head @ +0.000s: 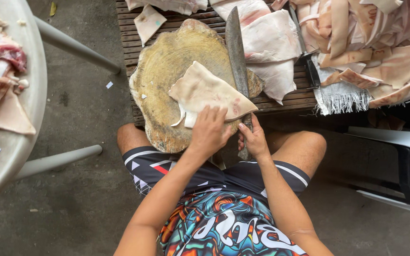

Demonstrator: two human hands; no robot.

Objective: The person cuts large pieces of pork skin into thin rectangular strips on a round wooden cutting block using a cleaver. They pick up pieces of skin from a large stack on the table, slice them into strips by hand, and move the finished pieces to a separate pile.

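Note:
A pale slab of pork skin [207, 90] lies on a round wooden chopping block [164, 66] set at the near edge of a slatted wooden bench. My left hand [209, 130] presses flat on the slab's near edge, fingers spread. My right hand [252, 138] grips the handle of a long broad knife [237, 52], whose blade lies along the slab's right side and points away from me. My knees are under the block's near edge.
Many pale cut skin pieces [371, 42] are heaped on the bench at the right, over a fringed cloth [340, 97]. A second, dark-handled knife [307, 57] lies among them. A grey round table [27, 95] with raw meat stands left. A white chair [404, 151] is at the right.

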